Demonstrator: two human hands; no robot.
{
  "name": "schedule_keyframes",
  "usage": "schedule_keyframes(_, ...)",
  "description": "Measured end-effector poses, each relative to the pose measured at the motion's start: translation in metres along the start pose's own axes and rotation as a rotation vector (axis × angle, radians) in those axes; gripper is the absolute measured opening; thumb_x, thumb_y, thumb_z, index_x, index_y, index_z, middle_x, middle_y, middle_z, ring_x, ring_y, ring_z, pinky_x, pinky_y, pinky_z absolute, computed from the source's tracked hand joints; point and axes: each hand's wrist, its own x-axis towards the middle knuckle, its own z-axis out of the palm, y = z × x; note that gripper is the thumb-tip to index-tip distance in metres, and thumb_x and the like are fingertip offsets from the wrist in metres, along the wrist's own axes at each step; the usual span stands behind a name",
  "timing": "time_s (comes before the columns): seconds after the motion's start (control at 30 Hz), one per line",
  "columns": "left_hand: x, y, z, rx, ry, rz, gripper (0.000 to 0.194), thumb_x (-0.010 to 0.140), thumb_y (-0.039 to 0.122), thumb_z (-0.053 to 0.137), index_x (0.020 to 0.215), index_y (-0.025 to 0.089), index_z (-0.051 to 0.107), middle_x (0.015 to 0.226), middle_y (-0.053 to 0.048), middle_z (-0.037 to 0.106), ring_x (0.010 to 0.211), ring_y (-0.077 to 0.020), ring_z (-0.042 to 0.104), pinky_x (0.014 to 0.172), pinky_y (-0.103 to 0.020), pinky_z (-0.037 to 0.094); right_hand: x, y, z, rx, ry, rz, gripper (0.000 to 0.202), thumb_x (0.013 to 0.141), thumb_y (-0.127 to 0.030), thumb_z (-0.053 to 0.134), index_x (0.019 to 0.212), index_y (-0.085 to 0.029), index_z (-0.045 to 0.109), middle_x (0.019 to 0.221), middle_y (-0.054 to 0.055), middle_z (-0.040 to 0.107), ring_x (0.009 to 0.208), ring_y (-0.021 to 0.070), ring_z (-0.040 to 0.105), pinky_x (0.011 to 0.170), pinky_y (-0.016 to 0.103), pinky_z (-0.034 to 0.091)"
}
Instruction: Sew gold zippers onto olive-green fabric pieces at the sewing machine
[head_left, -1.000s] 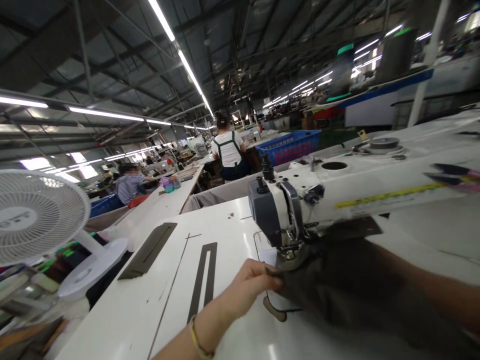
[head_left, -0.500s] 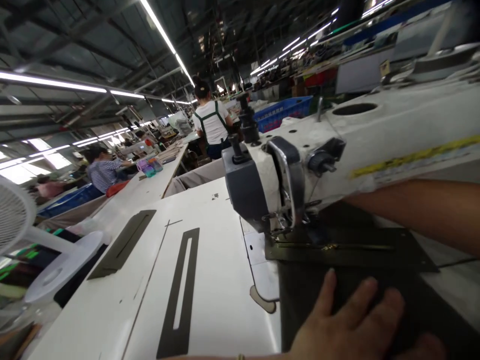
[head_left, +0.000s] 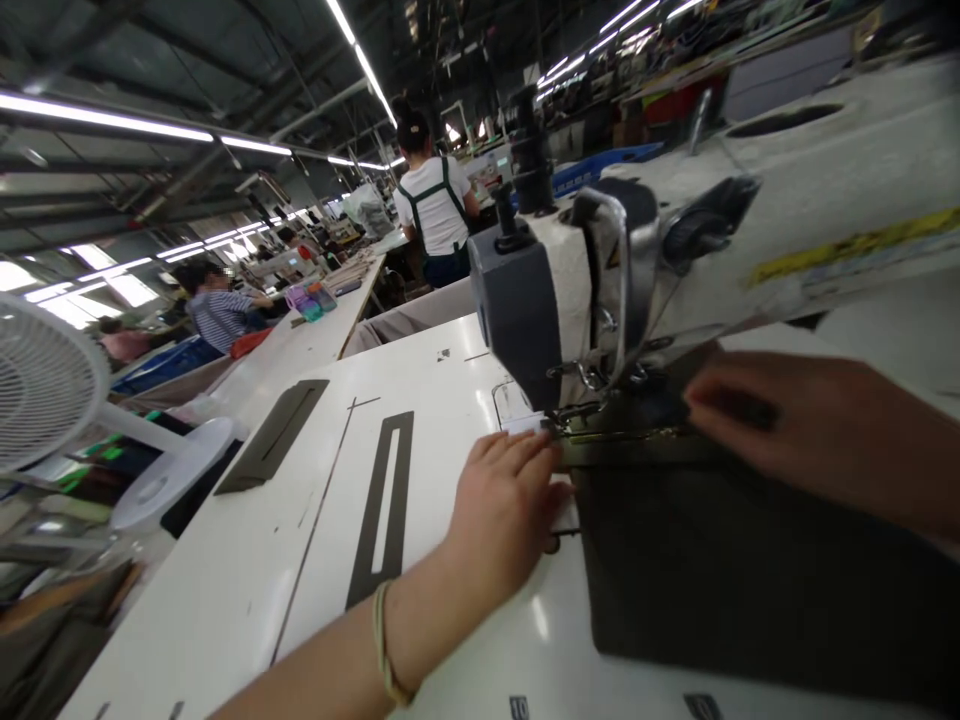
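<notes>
A white and grey sewing machine (head_left: 517, 300) has a dark olive fabric panel (head_left: 720, 570) under its presser foot. A strip with a shiny zipper line (head_left: 622, 435) runs across the panel's upper edge. My left hand (head_left: 502, 500), with a band at the wrist, is closed at the strip's left end, just beside the foot; its fingertips are partly hidden. To the right of the needle area, my right hand (head_left: 795, 420) is blurred, its thumb and fingers drawn together above the panel. What lies between them, if anything, cannot be made out.
A slotted olive strip (head_left: 397, 470) and stacked olive pieces (head_left: 277, 435) lie on the white table (head_left: 300, 620). A white fan (head_left: 52, 390) stands left. Beyond are a person in a white shirt (head_left: 439, 205), a person in stripes (head_left: 217, 315), and a blue crate (head_left: 600, 168).
My left hand has moved from flat on the panel leftward to the strip's end. My right hand has come into view from behind the machine arm. The camera view has shifted.
</notes>
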Motion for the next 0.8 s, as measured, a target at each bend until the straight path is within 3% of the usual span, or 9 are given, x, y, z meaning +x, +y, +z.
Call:
schedule_keyframes(0.1,0.009,-0.018,0.005,0.083,-0.084,0.111,0.011,0.090,0.014,0.056,0.099,0.016,0.063,0.108,-0.009,0.069,0.103,-0.0217,0.063,0.102,-0.044,0.041,-0.009,-0.037,0.007,0.003,0.061,-0.279,0.036,0.097,-0.020,0.032,0.078,-0.017,0.062,0.082,0.008,0.066,0.077,0.0179,0.062,0.070,0.031,0.049)
schedule_keyframes(0.2,0.021,-0.019,0.004,0.079,-0.126,0.030,0.012,0.088,0.008,0.055,0.091,0.017,0.064,0.091,-0.003,0.072,0.083,-0.0167,0.068,0.097,-0.038,0.043,-0.011,-0.057,0.017,-0.053,0.031,-0.246,0.034,0.095,-0.020,0.033,0.088,-0.014,0.065,0.084,0.010,0.068,0.072,0.0202,0.063,0.061,0.033,0.047)
schedule_keyframes(0.3,0.025,-0.015,0.000,0.063,-0.114,-0.064,0.013,0.086,0.008,0.057,0.085,0.018,0.065,0.079,0.000,0.072,0.073,-0.0166,0.067,0.087,-0.035,0.047,0.000,-0.053,0.030,-0.078,-0.088,-0.145,0.028,0.091,-0.029,0.046,0.104,-0.011,0.063,0.082,0.009,0.069,0.061,0.0194,0.063,0.051,0.031,0.043)
schedule_keyframes(0.37,0.023,-0.014,0.000,0.056,-0.094,-0.054,0.011,0.085,0.009,0.058,0.085,0.018,0.065,0.082,0.000,0.072,0.074,-0.0170,0.067,0.086,-0.035,0.047,0.006,-0.048,0.037,-0.084,-0.131,-0.158,0.028,0.089,-0.030,0.051,0.106,-0.012,0.063,0.078,0.006,0.069,0.057,0.0186,0.062,0.049,0.030,0.041)
schedule_keyframes(0.53,0.010,-0.013,0.010,0.135,-0.037,0.114,0.010,0.088,0.011,0.056,0.093,0.016,0.062,0.101,-0.004,0.069,0.090,-0.0181,0.066,0.094,-0.037,0.043,0.005,-0.050,0.035,-0.053,0.000,-0.284,0.027,0.093,-0.020,0.041,0.089,-0.016,0.067,0.065,0.002,0.063,0.048,0.0148,0.055,0.049,0.030,0.037)
schedule_keyframes(0.6,0.008,-0.011,0.012,0.198,-0.044,0.143,0.010,0.089,0.011,0.053,0.094,0.015,0.061,0.100,-0.006,0.068,0.091,-0.0184,0.065,0.094,-0.037,0.044,0.005,-0.052,0.032,-0.090,0.096,-0.335,0.031,0.093,-0.015,0.037,0.085,-0.015,0.067,0.067,0.004,0.063,0.056,0.0162,0.057,0.057,0.031,0.041)
schedule_keyframes(0.67,0.008,-0.009,0.012,0.251,-0.048,0.150,0.013,0.090,0.010,0.049,0.092,0.014,0.060,0.098,-0.007,0.067,0.090,-0.0184,0.064,0.093,-0.037,0.044,0.007,-0.051,0.034,-0.140,0.157,-0.317,0.029,0.093,-0.013,0.038,0.091,-0.010,0.067,0.082,0.010,0.067,0.074,0.0208,0.061,0.070,0.035,0.046)
schedule_keyframes(0.8,0.011,-0.003,0.013,0.309,-0.009,0.167,0.018,0.091,0.007,0.043,0.088,0.013,0.060,0.089,-0.007,0.066,0.085,-0.0192,0.063,0.087,-0.037,0.048,0.010,-0.041,0.046,-0.064,0.110,-0.233,0.030,0.091,-0.016,0.040,0.105,-0.004,0.063,0.105,0.017,0.066,0.095,0.0255,0.061,0.083,0.039,0.049)
